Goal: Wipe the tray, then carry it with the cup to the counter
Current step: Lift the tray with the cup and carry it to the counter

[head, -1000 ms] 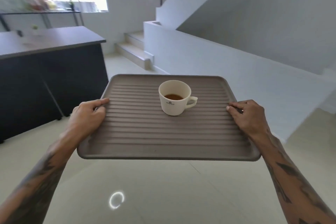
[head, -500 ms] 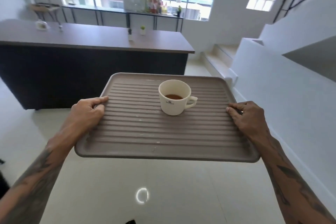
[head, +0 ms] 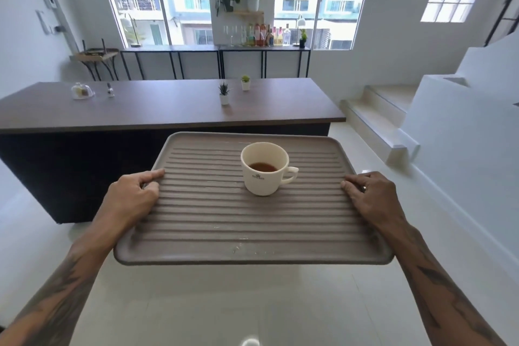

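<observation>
I hold a grey-brown ribbed tray (head: 213, 222) level in the air above the pale floor. My left hand (head: 132, 196) grips its left edge, thumb on top. My right hand (head: 370, 196) grips the right edge the same way. A white cup (head: 265, 174) with a little brown liquid stands upright on the tray, slightly right of the middle, its handle pointing right. Straight ahead, beyond the tray's far edge, is the long counter (head: 157, 109) with a dark wooden top and black base.
On the counter stand two small potted plants (head: 224, 94), a glass dome (head: 81, 91) and a small shaker. White steps (head: 384, 118) and a low white wall rise to the right. Black-framed tables with bottles line the windows behind.
My view has swung left: the counter went from the left edge to straight ahead and looks closer. The tray, cup and both hands keep the same hold.
</observation>
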A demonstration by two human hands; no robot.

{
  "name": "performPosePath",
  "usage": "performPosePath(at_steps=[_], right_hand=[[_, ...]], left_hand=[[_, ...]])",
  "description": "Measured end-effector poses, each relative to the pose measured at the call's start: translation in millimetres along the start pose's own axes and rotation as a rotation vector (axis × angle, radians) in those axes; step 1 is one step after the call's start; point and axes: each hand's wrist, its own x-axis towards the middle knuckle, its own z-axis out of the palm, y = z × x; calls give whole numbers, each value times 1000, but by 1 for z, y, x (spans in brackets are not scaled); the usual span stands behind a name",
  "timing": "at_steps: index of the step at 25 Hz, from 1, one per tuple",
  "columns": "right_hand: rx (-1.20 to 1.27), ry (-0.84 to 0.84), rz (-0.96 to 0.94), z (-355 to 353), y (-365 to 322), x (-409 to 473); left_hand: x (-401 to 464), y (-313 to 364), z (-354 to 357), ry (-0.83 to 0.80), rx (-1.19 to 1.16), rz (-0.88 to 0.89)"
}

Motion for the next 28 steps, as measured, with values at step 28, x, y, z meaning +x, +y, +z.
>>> performPosePath(at_steps=[28], right_hand=[[-99, 81, -57, 306, 171, 641]], left_hand=[[604, 85, 375, 7, 132, 1]])
